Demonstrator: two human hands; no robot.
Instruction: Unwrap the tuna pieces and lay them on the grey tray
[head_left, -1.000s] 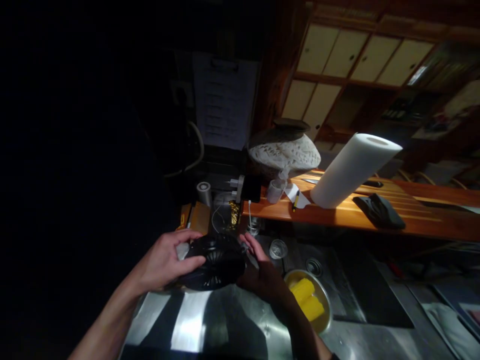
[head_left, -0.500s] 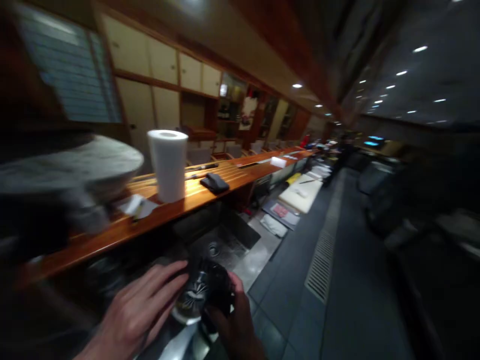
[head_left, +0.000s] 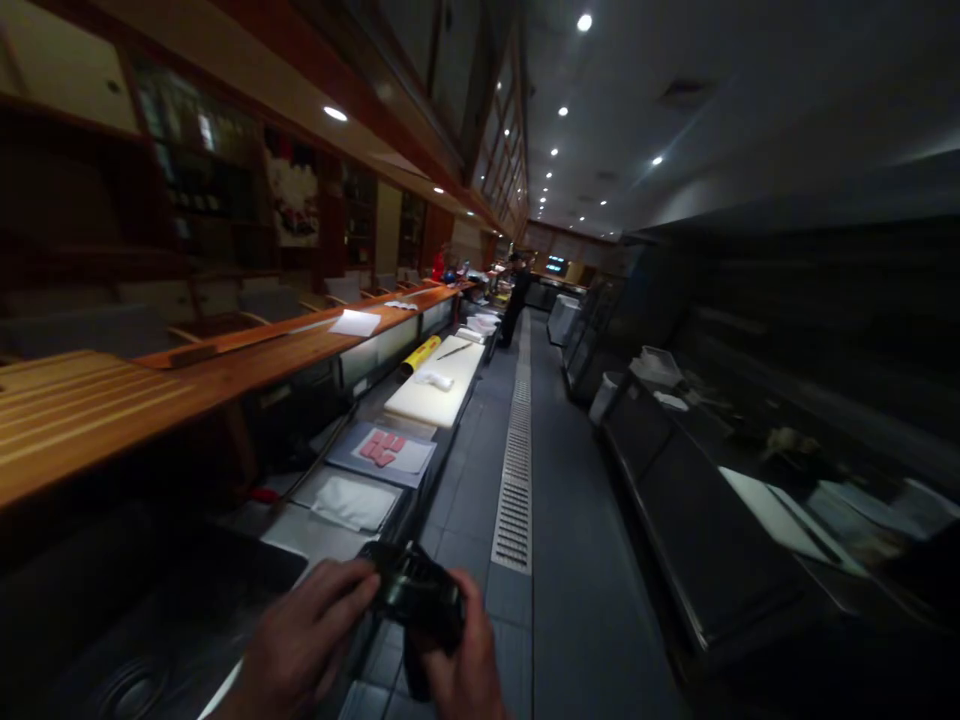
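Both hands are together at the bottom middle, on a dark, glossy black object (head_left: 418,590) whose kind blur and low light hide. My right hand (head_left: 471,650) is closed around its right side. The fingertips of my left hand (head_left: 304,625) press against its left edge, fingers bent and close together. A narrow black part of it hangs down beside the right hand. Just beyond lies a folded white cloth (head_left: 354,502) on a tray, with slices of red meat or fish (head_left: 382,447) on a pale sheet behind it.
To the left are a dark sink (head_left: 150,640) and a long wooden counter (head_left: 300,358). A white cutting board (head_left: 435,395) holds a knife and a cloth. A floor drain grate (head_left: 514,500) runs along the aisle. A person (head_left: 516,300) in dark clothes stands far off; a steel worktop (head_left: 675,440) lines the right.
My view has swung right, from the sink and paper roll toward the aisle. Both hands still hold the black object, now past the sink's edge; the left fingers have bent onto it.
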